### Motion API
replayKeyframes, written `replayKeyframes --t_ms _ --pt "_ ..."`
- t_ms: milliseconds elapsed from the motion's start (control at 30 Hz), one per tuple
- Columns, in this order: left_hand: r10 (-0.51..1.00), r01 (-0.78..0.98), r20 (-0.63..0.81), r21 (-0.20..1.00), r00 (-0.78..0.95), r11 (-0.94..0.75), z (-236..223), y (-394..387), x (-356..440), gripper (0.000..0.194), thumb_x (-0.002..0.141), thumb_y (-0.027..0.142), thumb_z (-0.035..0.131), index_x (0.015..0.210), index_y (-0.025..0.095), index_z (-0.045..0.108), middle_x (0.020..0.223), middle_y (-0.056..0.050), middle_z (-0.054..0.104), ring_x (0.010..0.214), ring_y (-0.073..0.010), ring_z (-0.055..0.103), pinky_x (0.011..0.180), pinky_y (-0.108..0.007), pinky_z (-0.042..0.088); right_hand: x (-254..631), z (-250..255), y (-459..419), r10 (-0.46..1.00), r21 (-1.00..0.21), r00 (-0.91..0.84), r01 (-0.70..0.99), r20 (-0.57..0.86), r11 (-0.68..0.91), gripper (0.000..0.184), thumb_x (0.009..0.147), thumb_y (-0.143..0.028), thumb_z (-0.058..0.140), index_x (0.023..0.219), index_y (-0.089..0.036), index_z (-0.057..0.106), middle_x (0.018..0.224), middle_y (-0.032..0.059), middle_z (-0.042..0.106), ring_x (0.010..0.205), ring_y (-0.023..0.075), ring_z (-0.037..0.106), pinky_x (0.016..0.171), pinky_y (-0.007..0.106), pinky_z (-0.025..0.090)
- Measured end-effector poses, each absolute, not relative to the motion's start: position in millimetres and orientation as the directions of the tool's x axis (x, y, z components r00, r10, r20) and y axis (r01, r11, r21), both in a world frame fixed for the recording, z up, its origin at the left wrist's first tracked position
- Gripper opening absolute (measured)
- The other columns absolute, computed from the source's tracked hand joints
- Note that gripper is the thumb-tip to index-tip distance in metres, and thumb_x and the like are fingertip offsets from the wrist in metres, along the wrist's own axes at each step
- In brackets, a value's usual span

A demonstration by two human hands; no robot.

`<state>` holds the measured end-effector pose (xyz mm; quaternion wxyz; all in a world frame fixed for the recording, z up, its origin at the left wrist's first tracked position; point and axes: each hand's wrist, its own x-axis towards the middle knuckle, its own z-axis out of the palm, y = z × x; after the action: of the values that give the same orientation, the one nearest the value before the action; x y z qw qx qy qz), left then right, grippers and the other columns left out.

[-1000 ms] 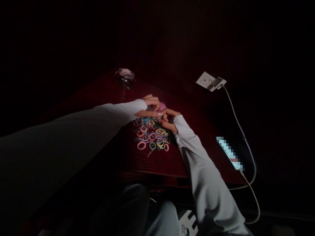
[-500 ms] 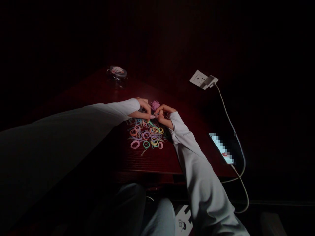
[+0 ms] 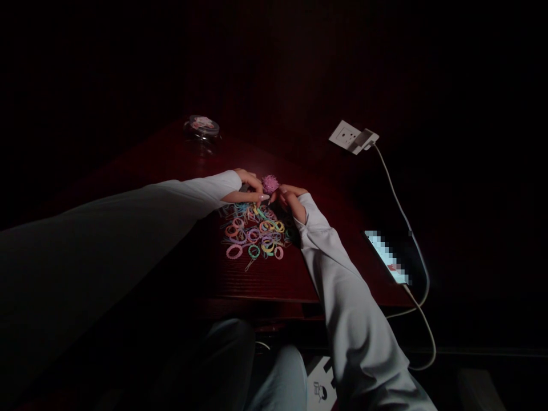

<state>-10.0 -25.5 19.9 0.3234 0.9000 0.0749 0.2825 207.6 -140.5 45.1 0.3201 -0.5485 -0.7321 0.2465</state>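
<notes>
A heap of small colourful ring-shaped hair ties (image 3: 254,234), tangled with thin loops, lies on the dark red table. Over its far edge, my left hand (image 3: 250,185) is closed, thumb and forefinger tips brought together; whatever is between them is too small and dim to name. Close by on the right, my right hand (image 3: 294,200) also has its fingers closed in a pinch, with their contents hidden. A gap now separates the fingertips of the two hands. Just beyond them sits a pink spiky ball (image 3: 270,184).
A clear jar (image 3: 202,134) with a patterned lid stands at the back left. To the right, a white power socket (image 3: 345,137) with a plugged-in charger feeds a white cable (image 3: 391,188). A lit phone (image 3: 386,257) lies at the table's right edge.
My hands have drawn slightly apart, the right one shifting right and turning. More of the pink spiky ball shows between them. The heap looks the same.
</notes>
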Motion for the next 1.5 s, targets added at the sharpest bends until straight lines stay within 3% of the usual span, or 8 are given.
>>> replayKeyframes --t_ms 100,333,533,833,1233,1367,1500 --pt "0.322 -0.037 0.453 0.624 0.831 -0.781 18.6 -24.5 -9.8 0.040 0.098 0.053 0.065 0.080 0.023 0.083 0.074 -0.003 0.070 0.078 -0.0172 0.056 0.077 -0.030 0.043 205.9 44.9 -139.8 0.968 -0.770 -0.157 0.587 0.197 0.252 0.067 0.103 -0.078 0.045 0.087 -0.020 0.074 0.060 -0.0025 0.044 0.058 0.0141 0.041 0.057 0.030 0.036" --pt "0.311 -0.052 0.459 0.622 0.832 -0.781 18.4 -22.2 -9.0 0.041 0.096 0.056 0.067 0.078 0.022 0.082 0.077 -0.003 0.073 0.075 -0.0162 0.056 0.075 -0.029 0.044 197.3 50.6 -145.5 0.969 -0.750 -0.138 0.614 0.206 0.246 0.063 0.095 -0.080 0.061 0.083 -0.020 0.075 0.061 -0.0011 0.049 0.062 0.0154 0.046 0.055 0.030 0.037" --pt "0.324 -0.039 0.489 0.596 0.810 -0.802 17.2 -22.9 -8.6 0.041 0.096 0.058 0.068 0.081 0.023 0.082 0.078 -0.003 0.072 0.073 -0.0148 0.055 0.074 -0.028 0.043 196.2 52.7 -146.4 0.972 -0.759 -0.144 0.607 0.183 0.233 0.064 0.093 -0.082 0.061 0.078 -0.021 0.071 0.060 -0.0018 0.047 0.060 0.0139 0.041 0.053 0.030 0.032" --pt "0.346 -0.035 0.484 0.618 0.804 -0.785 13.0 -17.0 -7.4 0.038 0.093 0.056 0.072 0.081 0.022 0.082 0.075 -0.001 0.070 0.068 -0.0130 0.053 0.070 -0.027 0.041 196.6 48.1 -144.5 0.969 -0.754 -0.142 0.608 0.203 0.247 0.055 0.089 -0.074 0.074 0.082 -0.020 0.069 0.063 -0.0045 0.049 0.061 0.0112 0.040 0.059 0.027 0.033" --pt "0.337 -0.015 0.467 0.603 0.818 -0.798 15.5 -21.4 -10.9 0.032 0.092 0.053 0.074 0.088 0.022 0.084 0.076 -0.001 0.071 0.068 -0.0121 0.053 0.070 -0.026 0.041 201.2 41.1 -137.6 0.944 -0.715 -0.064 0.637 0.323 0.288 0.065 0.090 -0.083 0.065 0.079 -0.020 0.073 0.066 -0.0016 0.054 0.063 0.0127 0.046 0.062 0.027 0.036" --pt "0.342 0.021 0.483 0.554 0.806 -0.832 15.7 -21.5 -10.0 0.031 0.093 0.052 0.072 0.087 0.023 0.082 0.078 -0.001 0.072 0.076 -0.0149 0.056 0.078 -0.028 0.041 203.5 36.4 -133.7 0.942 -0.716 -0.042 0.639 0.333 0.282 0.066 0.089 -0.086 0.064 0.077 -0.021 0.072 0.065 -0.0015 0.056 0.063 0.0136 0.048 0.062 0.028 0.037" --pt "0.422 0.164 0.506 0.477 0.752 -0.864 16.2 -22.0 -11.2 0.029 0.098 0.049 0.067 0.098 0.023 0.082 0.094 -0.003 0.078 0.102 -0.0218 0.060 0.099 -0.037 0.038 216.9 33.8 -125.6 0.897 -0.672 0.078 0.691 0.435 0.266 0.067 0.093 -0.085 0.057 0.078 -0.022 0.072 0.067 0.0001 0.061 0.066 0.0151 0.052 0.064 0.028 0.041"
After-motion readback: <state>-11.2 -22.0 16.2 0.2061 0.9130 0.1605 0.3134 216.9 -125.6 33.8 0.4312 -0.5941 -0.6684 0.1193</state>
